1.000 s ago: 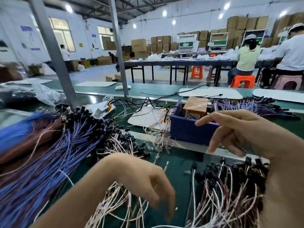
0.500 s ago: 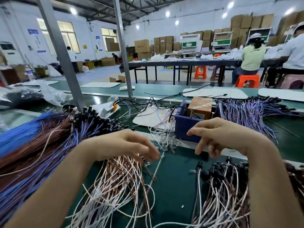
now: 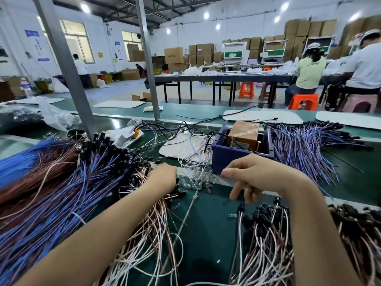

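pink-and-white wires (image 3: pixel 156 230), tangled heap, black-capped ends; on green bench (image 3: pixel 206 234)

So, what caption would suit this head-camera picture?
Left hand reaches into a pile of pink and white wires; right hand hovers near a blue bin.

A dark blue bin (image 3: pixel 237 159) stands mid-desk with an orange-brown box (image 3: pixel 244 134) inside it. Right of the bin lies a fan of purple wires (image 3: pixel 299 145). At the near left a thick sheaf of blue wires (image 3: pixel 61 195) with black ends lies over brown wires (image 3: pixel 51 162). Two grey metal posts (image 3: pixel 68 65) rise from the green desk (image 3: pixel 206 234), with a clear plastic bag (image 3: pixel 53 116) at the far left. Beyond stand a long dark table (image 3: pixel 226 78), orange stools (image 3: pixel 303 101), stacked cardboard boxes (image 3: pixel 174 55) and seated people (image 3: pixel 309 73).
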{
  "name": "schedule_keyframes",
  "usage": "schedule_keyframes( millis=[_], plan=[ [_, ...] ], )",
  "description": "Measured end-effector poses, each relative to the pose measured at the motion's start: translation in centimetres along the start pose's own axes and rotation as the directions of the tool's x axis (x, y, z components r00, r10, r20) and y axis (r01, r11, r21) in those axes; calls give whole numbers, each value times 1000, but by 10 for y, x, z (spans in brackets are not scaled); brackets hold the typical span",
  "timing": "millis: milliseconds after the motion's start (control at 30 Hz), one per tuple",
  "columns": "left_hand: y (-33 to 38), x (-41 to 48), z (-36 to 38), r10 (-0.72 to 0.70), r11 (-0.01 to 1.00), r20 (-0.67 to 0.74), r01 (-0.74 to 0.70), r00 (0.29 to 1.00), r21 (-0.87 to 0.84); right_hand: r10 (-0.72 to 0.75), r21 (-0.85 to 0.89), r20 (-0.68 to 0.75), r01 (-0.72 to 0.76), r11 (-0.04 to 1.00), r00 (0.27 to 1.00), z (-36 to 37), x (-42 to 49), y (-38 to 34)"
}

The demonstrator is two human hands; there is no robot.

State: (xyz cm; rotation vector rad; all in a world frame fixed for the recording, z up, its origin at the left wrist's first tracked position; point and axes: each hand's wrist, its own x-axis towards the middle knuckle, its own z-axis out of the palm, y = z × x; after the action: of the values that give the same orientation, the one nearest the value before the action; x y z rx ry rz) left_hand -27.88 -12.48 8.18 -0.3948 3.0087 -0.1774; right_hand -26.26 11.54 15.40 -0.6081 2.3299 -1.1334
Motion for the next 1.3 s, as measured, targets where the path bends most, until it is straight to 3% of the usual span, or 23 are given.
schedule_keyframes(
  millis=[233, 467, 567, 767, 967, 1033, 1133, 1200, 1300],
  plan=[
    [-25, 13, -14, -49, 998, 90, 51, 995, -21, -7, -5, 11, 7, 1000, 1000, -3, 4, 6],
    [-25, 23, 3, -163, 982, -88, 153, 983, -108, 9, 39, -44, -8, 999, 999, -10, 3, 15],
    [-27, 27, 5, -193, 977, -98, 183, 976, -107, 15, 61, -48, -12, 998, 999, -13, 4, 18],
    [-27, 29, 13, -189, 978, -105, 179, 976, -104, 23, 75, -48, -20, 997, 999, -15, 5, 20],
    [-9, 18, 13, -174, 953, -228, 105, 958, -286, 26, 75, -43, -22, 997, 999, -14, 5, 20],
    [-1, 11, 0, -155, 883, -303, -6, 940, -469, 20, 73, -58, -16, 997, 998, -12, 7, 20],
    [20, -9, -35, -44, 641, -426, -302, 904, -706, -12, 167, -132, 34, 985, 991, -7, 15, 19],
    [39, -27, -62, 42, 476, -502, -459, 864, -750, -9, 329, -156, 60, 943, 988, -5, 19, 15],
    [65, -49, -91, 92, 274, -582, -582, 808, -765, 59, 641, -88, 11, 767, 994, -3, 21, 8]
  ],
)
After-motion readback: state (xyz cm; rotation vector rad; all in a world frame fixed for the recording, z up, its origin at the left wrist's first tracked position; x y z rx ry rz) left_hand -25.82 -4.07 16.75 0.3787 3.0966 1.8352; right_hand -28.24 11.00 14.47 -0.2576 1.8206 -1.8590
